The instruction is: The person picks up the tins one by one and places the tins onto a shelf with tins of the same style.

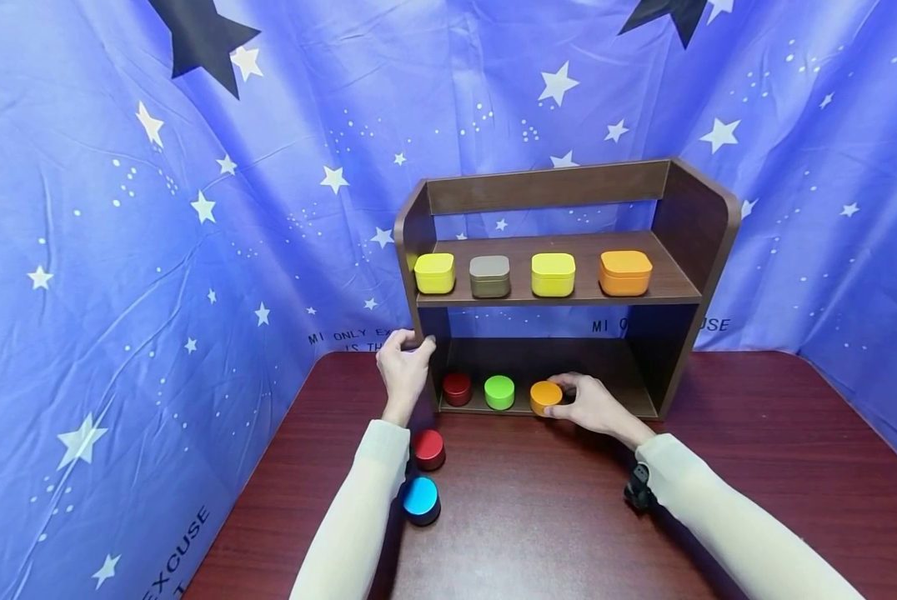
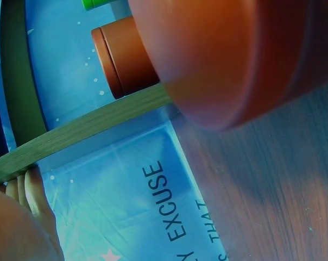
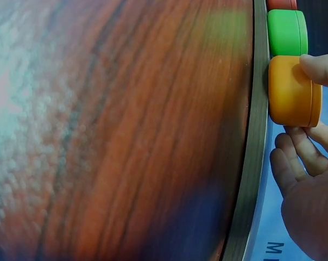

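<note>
The left hand [image 1: 405, 367] grips the left side panel of a dark brown two-tier shelf [image 1: 549, 312]; in the left wrist view its fingers [image 2: 36, 198] wrap that panel. On the lower tier, the right hand [image 1: 594, 407] pinches a round orange tin [image 1: 545, 396] between thumb and fingers. The tin sits at the tier's front edge, and the right wrist view shows the thumb [image 3: 320, 69] on its lid side. To its left along the same edge stand a round green tin [image 1: 499, 392] and a round dark red tin [image 1: 457, 389].
The upper tier holds two squarish yellow tins [image 1: 435, 273] [image 1: 553, 275], a grey one [image 1: 489, 277] and an orange one [image 1: 625, 273]. A red tin [image 1: 429, 450] and a blue tin [image 1: 422, 500] stand on the table [image 1: 523, 517] beside the left forearm. A starry blue cloth [image 1: 283, 208] hangs behind.
</note>
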### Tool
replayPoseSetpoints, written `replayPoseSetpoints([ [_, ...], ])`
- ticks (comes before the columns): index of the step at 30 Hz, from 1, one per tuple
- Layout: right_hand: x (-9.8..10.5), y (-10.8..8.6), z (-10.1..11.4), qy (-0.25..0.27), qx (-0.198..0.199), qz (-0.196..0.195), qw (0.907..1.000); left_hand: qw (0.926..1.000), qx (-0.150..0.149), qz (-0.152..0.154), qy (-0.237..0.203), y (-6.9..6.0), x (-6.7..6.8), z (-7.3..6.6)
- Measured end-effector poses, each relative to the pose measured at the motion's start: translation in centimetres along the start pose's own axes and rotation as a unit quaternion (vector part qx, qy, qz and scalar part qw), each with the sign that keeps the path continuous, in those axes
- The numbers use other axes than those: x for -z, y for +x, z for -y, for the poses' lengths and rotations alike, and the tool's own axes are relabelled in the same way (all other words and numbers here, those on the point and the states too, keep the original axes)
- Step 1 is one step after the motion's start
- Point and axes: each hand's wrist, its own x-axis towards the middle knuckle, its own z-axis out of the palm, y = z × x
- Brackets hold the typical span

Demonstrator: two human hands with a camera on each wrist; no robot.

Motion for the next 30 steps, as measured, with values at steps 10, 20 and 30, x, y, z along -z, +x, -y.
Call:
replayPoseSetpoints([
  [10, 0.23, -0.08, 0.24, -0.004, -0.002, -0.001, 1.0, 0.9999, 0.007, 0.008, -0.003, 0.14, 0.04, -0.06],
  [20, 0.18, -0.51, 0.32, -0.013, 0.008, -0.008, 0.9998, 1.0, 0.006, 0.003, 0.002, 0.03, -0.01, -0.11],
  [30, 0.1, -0.97, 0.68, -0.012, 0.033, -0.032, 0.9989, 1.0, 0.005, 0.004, 0.004, 0.0, 0.1, -0.05],
])
